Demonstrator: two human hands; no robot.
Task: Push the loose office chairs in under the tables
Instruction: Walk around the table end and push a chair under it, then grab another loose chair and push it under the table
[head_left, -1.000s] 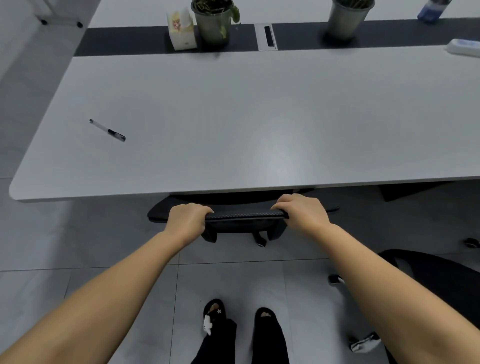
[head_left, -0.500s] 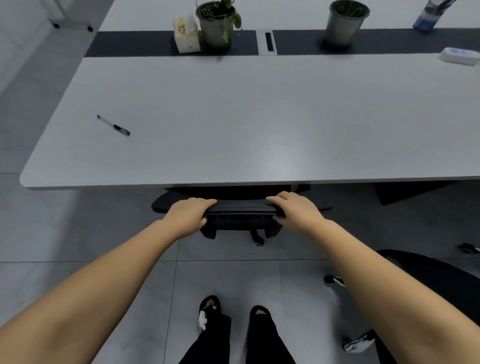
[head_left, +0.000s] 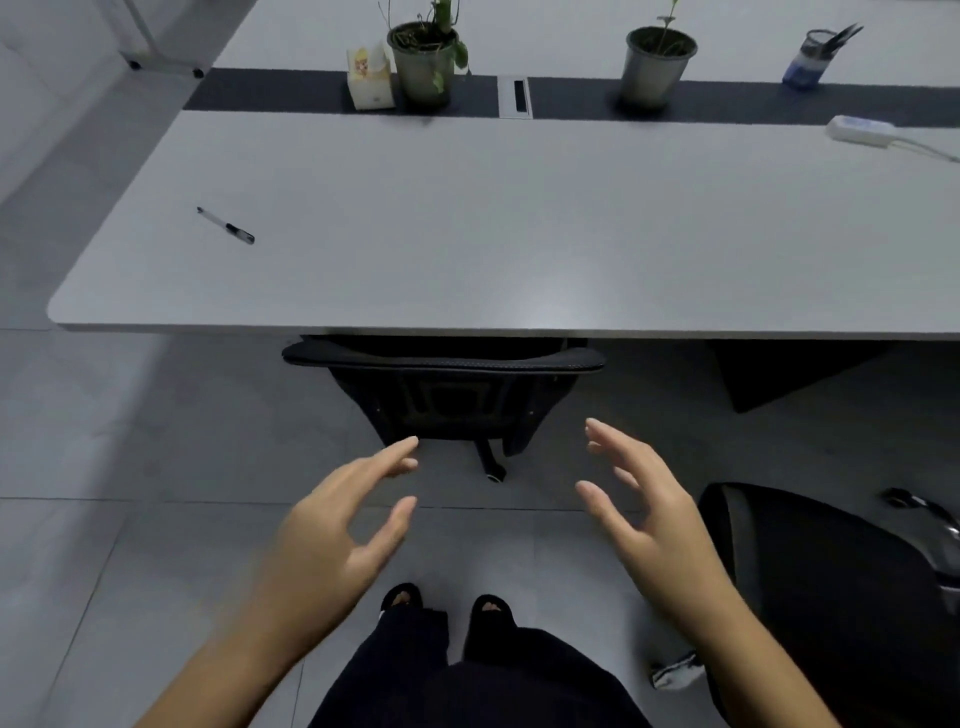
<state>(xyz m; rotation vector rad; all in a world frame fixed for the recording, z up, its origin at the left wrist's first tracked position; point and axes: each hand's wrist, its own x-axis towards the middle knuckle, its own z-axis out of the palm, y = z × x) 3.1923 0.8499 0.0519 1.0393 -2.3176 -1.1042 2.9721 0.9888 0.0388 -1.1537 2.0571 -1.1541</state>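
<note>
You are hovering both hands, left (head_left: 332, 525) and right (head_left: 649, 512), spread and empty, near the chair (head_left: 444, 387) tucked under the desk (head_left: 467, 234); it is probably rolling easily when pushed by its stiff backrest top.

Chair (head_left: 444, 364) under table (head_left: 519, 234), pen (head_left: 226, 225) atop

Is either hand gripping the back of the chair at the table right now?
No. The left hand and right hand hang open above the floor, apart from the chair tucked under the table.
</note>
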